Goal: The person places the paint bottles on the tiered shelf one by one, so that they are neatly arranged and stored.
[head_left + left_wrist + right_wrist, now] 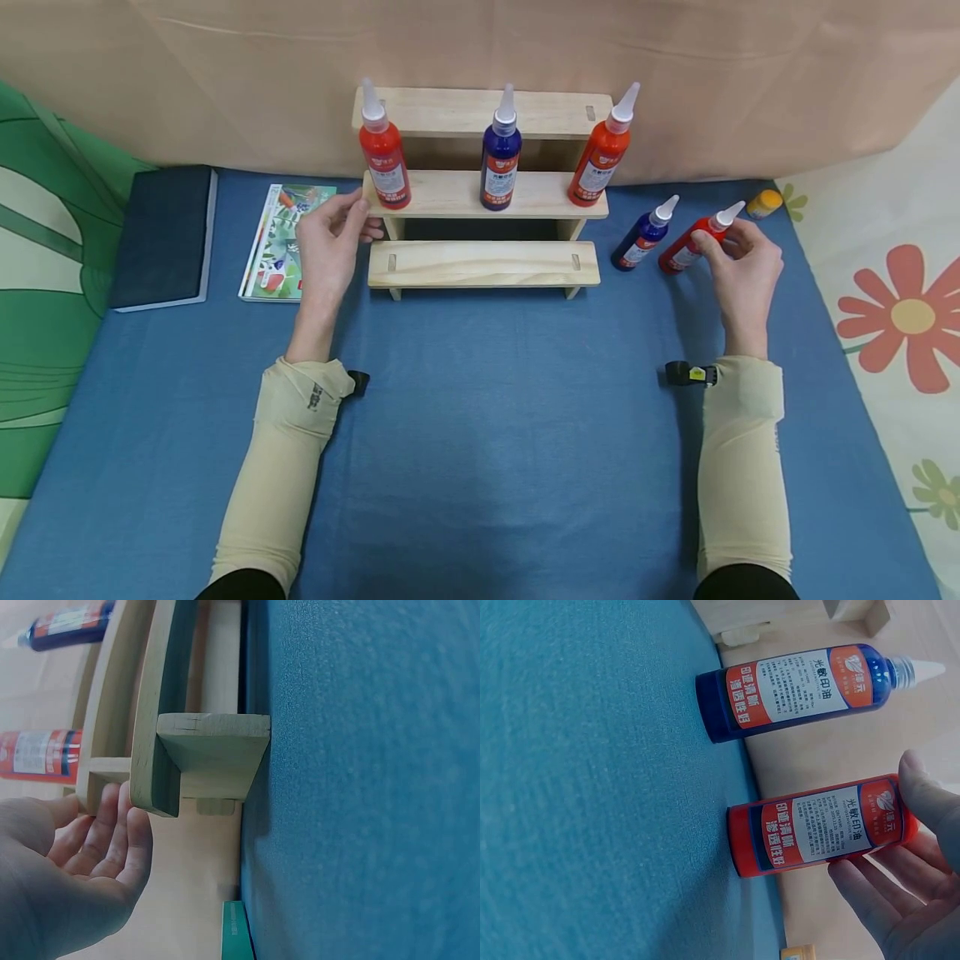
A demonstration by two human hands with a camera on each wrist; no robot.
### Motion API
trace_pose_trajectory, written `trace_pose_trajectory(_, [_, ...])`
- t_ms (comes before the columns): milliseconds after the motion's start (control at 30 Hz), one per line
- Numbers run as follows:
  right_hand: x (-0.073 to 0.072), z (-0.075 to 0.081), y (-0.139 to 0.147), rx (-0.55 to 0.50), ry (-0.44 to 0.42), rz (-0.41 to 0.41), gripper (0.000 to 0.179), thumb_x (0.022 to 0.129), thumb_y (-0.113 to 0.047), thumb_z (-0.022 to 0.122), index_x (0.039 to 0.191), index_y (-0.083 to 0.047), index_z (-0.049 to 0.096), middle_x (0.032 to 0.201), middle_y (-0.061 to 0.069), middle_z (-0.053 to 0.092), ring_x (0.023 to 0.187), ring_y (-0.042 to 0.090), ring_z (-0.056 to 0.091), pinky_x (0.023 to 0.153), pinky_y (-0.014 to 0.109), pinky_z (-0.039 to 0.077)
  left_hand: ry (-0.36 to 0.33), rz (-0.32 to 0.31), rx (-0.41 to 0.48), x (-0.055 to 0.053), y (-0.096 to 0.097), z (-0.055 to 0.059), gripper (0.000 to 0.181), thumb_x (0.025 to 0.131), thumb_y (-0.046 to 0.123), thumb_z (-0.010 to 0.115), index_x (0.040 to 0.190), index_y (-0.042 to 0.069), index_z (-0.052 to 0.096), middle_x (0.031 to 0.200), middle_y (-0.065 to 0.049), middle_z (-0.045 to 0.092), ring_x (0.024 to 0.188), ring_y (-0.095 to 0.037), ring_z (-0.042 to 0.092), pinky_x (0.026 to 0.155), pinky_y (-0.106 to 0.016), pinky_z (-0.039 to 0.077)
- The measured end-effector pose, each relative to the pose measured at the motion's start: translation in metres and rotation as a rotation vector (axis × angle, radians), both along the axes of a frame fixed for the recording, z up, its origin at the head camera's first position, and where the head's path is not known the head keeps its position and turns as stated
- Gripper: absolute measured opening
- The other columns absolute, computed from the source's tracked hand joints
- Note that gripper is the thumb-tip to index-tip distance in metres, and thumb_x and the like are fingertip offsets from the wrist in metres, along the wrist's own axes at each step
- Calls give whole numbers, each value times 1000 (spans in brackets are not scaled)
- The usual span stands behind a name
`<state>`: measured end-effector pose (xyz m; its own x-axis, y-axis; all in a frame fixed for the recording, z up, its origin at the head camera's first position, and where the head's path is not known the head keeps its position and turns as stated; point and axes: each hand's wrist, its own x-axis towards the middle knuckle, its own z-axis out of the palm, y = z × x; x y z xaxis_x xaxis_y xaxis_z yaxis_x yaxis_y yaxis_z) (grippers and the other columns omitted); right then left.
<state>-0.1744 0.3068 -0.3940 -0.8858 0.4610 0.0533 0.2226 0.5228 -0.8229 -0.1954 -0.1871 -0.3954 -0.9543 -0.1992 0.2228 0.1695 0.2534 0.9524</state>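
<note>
A three-step wooden rack (483,263) stands at the back of the table. My left hand (333,242) holds the left end of its middle step, thumb at the edge and fingers beneath. On that step stand a red stamp-ink bottle (386,162) at the left, a blue one (500,167) in the middle and another red one (597,162) at the right. To the right of the rack, my right hand (746,267) grips the upper body of a red ink bottle (821,825) between thumb and fingers. Beside it a blue ink bottle (795,690) stands upright on the table.
A small yellow-capped container (765,203) is behind the right hand. Left of the rack lie a colourful booklet (277,250) and a dark blue book (163,233). Blue cloth (495,433) covers the table, and a beige curtain (480,42) hangs behind the rack.
</note>
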Motion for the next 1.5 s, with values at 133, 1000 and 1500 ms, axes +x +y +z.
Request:
trace_pose_trajectory(133, [0,1,0,9,-2,0,57,98,-47,73,147,-18,67,144,4,67,128,22,63,108,30,53,-1,1,1,0,0,-1,37,108,19,67,139,-2,69,107,-18,76,80,-9,72,83,-19,59])
trace_pose_trajectory(1000, [9,27,-9,38,-14,-5,55,100,-45,71,149,-21,66,146,2,65,127,19,61,107,30,53,-7,-4,8,2,1,1,38,109,19,67,141,-1,68,107,-18,75,80,-8,72,84,-18,59])
trace_pose_trajectory(1500, [18,43,-15,55,29,12,54,100,-43,74,148,-18,67,145,3,66,126,20,63,107,30,54,-4,-1,2,2,1,1,37,109,19,67,141,-1,68,107,-17,75,80,-8,72,83,-18,59])
